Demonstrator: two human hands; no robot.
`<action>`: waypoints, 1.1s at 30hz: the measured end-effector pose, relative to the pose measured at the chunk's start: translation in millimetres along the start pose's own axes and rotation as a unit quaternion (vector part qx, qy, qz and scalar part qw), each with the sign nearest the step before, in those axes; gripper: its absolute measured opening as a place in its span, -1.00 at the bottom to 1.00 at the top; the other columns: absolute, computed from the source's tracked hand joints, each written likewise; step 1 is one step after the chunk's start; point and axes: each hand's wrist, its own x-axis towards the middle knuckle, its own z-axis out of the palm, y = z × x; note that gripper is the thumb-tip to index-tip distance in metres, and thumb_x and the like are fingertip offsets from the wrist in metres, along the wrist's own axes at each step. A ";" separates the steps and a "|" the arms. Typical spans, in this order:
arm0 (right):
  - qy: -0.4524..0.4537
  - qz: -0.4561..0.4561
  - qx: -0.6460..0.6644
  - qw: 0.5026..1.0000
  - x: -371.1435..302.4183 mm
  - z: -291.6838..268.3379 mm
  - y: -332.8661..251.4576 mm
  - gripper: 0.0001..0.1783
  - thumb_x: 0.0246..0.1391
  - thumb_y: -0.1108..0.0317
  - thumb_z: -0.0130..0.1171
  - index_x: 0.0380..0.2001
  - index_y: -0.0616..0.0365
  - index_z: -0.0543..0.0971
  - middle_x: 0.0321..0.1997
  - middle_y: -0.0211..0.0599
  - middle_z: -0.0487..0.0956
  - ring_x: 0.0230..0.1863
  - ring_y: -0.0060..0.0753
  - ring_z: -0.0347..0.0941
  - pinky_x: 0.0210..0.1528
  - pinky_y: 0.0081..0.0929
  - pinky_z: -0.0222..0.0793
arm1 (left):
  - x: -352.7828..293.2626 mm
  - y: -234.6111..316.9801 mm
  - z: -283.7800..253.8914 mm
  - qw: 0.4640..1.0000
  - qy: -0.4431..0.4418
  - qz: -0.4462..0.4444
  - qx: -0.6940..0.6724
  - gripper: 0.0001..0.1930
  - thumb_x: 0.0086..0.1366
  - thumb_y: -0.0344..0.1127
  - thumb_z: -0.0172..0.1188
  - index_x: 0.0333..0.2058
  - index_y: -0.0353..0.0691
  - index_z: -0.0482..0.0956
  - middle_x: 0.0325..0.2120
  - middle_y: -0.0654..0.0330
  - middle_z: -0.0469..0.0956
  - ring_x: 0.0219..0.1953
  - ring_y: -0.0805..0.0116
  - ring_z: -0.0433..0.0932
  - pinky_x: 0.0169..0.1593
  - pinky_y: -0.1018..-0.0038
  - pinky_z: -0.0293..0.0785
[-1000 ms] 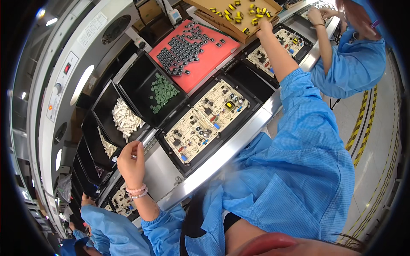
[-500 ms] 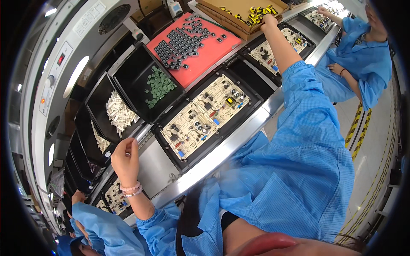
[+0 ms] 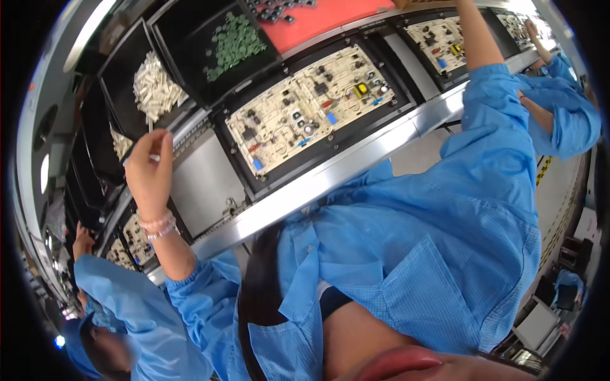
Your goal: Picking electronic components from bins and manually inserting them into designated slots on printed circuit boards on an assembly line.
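My left hand (image 3: pixel 150 173) hovers over the metal rail beside the bin of white parts. Its fingers are curled in toward the thumb, and whatever sits between them is too small to make out. To the right of it lies a cream circuit board (image 3: pixel 305 105) in a black tray (image 3: pixel 235 166), fitted with black, blue and red components and one yellow-and-black transformer (image 3: pixel 361 89). My right forearm (image 3: pixel 481 38) reaches up past the second board (image 3: pixel 435 39). The right hand itself is cut off by the top edge.
Black bins hold white stick-like parts (image 3: pixel 152 86) and green discs (image 3: pixel 236 46). Black components (image 3: pixel 279 9) rest on a red mat (image 3: pixel 324 26). A silver rail (image 3: pixel 330 162) runs along the near edge. Co-workers in blue sit at left (image 3: pixel 133 298) and right (image 3: pixel 559 108).
The view has tilted down, so the bins, boards and mat sit higher. My right hand, earlier over the box of yellow-and-black transformers, has left the picture. The left hand stays curled.
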 end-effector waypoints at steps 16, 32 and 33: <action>-0.096 -0.228 -0.146 0.958 -57.6 -15.3 -41.5 -0.60 -0.03 0.23 0.17 -0.09 0.11 0.64 -0.14 0.00 0.63 -0.13 0.03 0.57 -0.02 -0.19 0.46 | 71.5 -92.9 49.1 0.994 -0.015 0.023 0.108 -0.78 0.23 -0.29 0.24 -0.18 -0.21 0.64 -0.21 -0.01 0.57 -0.17 0.09 0.58 -0.06 0.33 0.48; 0.105 -0.239 0.120 0.958 -109.3 -27.9 -111.0 -0.61 -0.12 0.28 0.28 -0.33 0.48 0.61 -0.36 0.18 0.62 -0.36 0.04 0.59 -0.32 -0.07 0.48 | 65.1 -100.4 38.2 0.988 0.094 0.038 0.119 -0.84 0.24 -0.32 0.22 -0.20 -0.15 0.58 -0.24 0.04 0.61 -0.18 0.03 0.57 -0.10 0.28 0.47; 0.089 -0.250 0.161 0.951 -112.1 -28.9 -117.8 -0.64 -0.08 0.33 0.25 -0.28 0.47 0.61 -0.31 0.22 0.62 -0.35 -0.01 0.59 -0.32 -0.09 0.48 | 66.1 -103.3 41.6 0.970 0.143 0.121 0.157 -0.82 0.19 -0.34 0.25 -0.20 -0.06 0.61 -0.19 0.07 0.59 -0.15 0.00 0.54 -0.08 0.23 0.45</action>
